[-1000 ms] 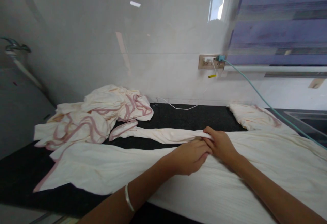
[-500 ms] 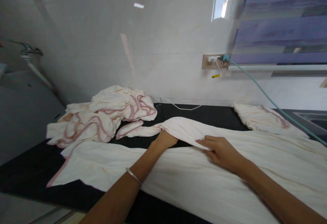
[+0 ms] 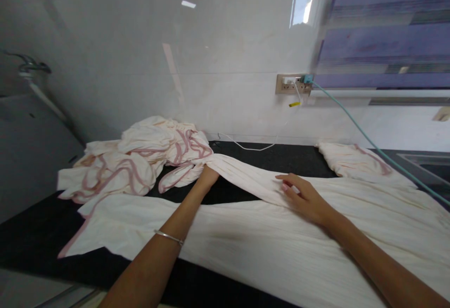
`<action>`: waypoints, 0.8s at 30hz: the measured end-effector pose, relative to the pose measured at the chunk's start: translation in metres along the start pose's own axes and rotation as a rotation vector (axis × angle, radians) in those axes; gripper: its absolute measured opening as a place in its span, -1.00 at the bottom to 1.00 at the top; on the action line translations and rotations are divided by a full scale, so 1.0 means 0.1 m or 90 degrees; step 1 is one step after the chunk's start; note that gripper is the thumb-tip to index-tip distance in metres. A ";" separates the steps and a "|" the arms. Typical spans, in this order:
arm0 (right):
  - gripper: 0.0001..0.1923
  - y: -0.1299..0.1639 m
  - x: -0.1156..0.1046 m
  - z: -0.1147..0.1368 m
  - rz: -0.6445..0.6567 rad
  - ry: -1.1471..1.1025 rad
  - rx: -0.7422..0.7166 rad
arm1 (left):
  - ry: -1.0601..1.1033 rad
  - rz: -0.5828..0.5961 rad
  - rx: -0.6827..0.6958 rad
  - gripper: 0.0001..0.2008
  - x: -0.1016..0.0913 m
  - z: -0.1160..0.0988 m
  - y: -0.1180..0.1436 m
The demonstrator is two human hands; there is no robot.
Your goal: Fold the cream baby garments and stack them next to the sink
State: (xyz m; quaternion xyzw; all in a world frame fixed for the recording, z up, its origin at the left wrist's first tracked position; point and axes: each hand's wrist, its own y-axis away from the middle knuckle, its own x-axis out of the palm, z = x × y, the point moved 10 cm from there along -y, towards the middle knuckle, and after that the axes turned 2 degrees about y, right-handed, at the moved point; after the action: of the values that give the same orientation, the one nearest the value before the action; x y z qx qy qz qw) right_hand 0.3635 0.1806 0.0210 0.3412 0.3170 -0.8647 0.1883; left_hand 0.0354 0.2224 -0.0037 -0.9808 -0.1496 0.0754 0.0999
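I see a large cream cloth (image 3: 281,247) spread across the black worktop (image 3: 31,237), covering most of its near and right part and running off the near edge. One band of it is gathered into pleats and stretches toward the worktop's back left.

Left hand (image 3: 207,178): reached far forward, tucked under the pleated band near its left end. Fingers hidden by the fabric; I cannot tell whether they are closed on it. A thin bangle (image 3: 169,237) sits on that forearm.

Right hand (image 3: 304,196): lies palm down on the cloth where the pleated band meets the flat part, fingers extended and slightly spread, pressing on the fabric, nothing gripped.

At the back left corner of the worktop: a heap of cream cloths with pink edging (image 3: 140,158), touching the end of the pleated band. At the back right: a small folded cream piece (image 3: 351,160), just behind the big cloth. On the tiled wall behind, a socket plate (image 3: 288,84) with a teal cable (image 3: 365,134) running down to the right and a white wire (image 3: 246,146) lying on the worktop's back edge.
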 end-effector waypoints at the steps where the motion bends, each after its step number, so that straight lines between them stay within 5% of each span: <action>1: -0.59 -0.01 -0.03 -0.04 -0.021 -0.007 0.003 | 0.072 -0.007 -0.056 -0.83 -0.04 0.06 0.00; 5: -0.63 -0.03 -0.10 -0.20 -0.066 -0.010 0.010 | 0.263 0.061 -0.163 -0.78 -0.02 0.05 0.04; 9: -0.62 -0.03 -0.05 -0.24 -0.019 0.089 -0.004 | 0.611 0.118 -0.230 -0.68 0.13 -0.09 0.10; 16: -0.28 0.07 0.16 -0.38 0.105 0.220 -0.019 | 0.752 -0.170 -0.143 -0.76 -0.21 -0.01 0.00; 24: -0.03 0.16 0.28 -0.67 0.213 0.316 0.112 | 0.716 -0.320 -0.184 -0.66 -0.50 0.34 -0.02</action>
State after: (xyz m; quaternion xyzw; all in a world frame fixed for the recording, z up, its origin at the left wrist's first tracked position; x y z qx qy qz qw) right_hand 0.3846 0.2111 -0.0439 0.6046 0.2166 -0.7358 0.2147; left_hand -0.0184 0.2147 -0.0308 -0.8091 -0.3085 -0.4981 0.0448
